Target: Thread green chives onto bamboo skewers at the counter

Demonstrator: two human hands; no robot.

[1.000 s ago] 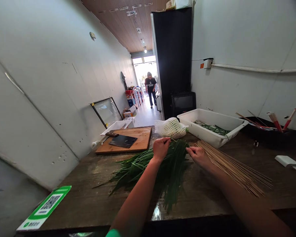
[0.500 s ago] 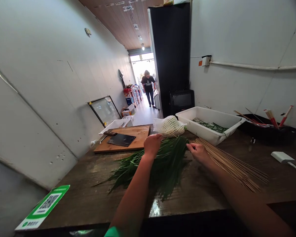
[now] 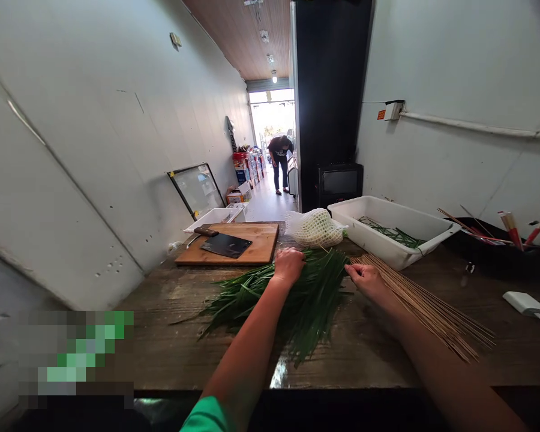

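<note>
— Green chive leaves [image 3: 315, 294], one heap, flat on the wooden tabletop [image 3: 162, 336]. Anything different from half a second ago?

— Very little on the tabletop. Left hand [image 3: 289, 265] on the far end of the heap, same as before. Right hand [image 3: 364, 278] at the right edge of the heap, also as before. Far down the corridor, one person [image 3: 279, 162] bent forward now, upright earlier.

— Counts?

— Two hands, both of the wearer. One heap of leaves, too many for counting singly. One fan of bamboo skewers [image 3: 427, 309], likewise too many. One white tub [image 3: 427, 227] with a few green stalks inside, one white net bag [image 3: 315, 228], one cutting board [image 3: 261, 243], one cleaver [image 3: 225, 244] on top of it.

— And the leaves relative to the fingers?

— Directly under the left fingers: knuckles up, fingers curled down onto the far end of the heap, touching it. Real grasp or only pressure: impossible to tell. Right fingers drawn together, tips at the meeting place of the heap's right edge and the far ends of the skewers. Something pinched there or nothing: hidden by the hand itself. Skewers fanning out from beside the right hand toward the near right. Net bag just behind the heap, tub to the right of the bag, board at the left rear, near the leaves.
</note>
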